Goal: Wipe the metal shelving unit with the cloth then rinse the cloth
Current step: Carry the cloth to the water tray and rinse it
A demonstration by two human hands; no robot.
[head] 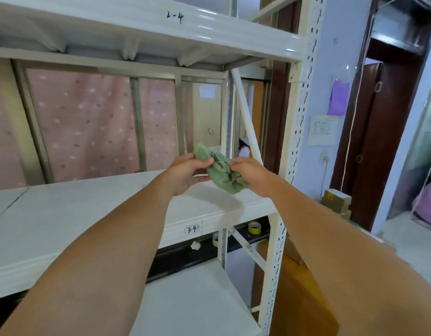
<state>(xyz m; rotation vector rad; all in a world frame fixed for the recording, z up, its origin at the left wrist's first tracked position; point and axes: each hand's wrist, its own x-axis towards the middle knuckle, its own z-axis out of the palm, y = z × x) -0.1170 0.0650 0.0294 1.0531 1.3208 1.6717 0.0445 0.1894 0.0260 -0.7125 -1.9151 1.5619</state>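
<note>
A crumpled green cloth point(220, 169) hangs in the air above the right end of the middle shelf point(88, 214) of the white metal shelving unit point(299, 117). My left hand point(185, 172) pinches the cloth's upper left part between thumb and fingers. My right hand point(252, 173) grips its right side. Both arms reach forward from the bottom of the view. The cloth does not touch the shelf; its shadow falls on the white board below it.
An upper shelf point(161, 27) marked "2-4" runs overhead. A lower shelf point(197, 299) sits below, with tape rolls point(254, 227) on a dark ledge behind it. Cardboard boxes point(336, 201) stand by the wall at right, beside a dark doorway point(379, 141).
</note>
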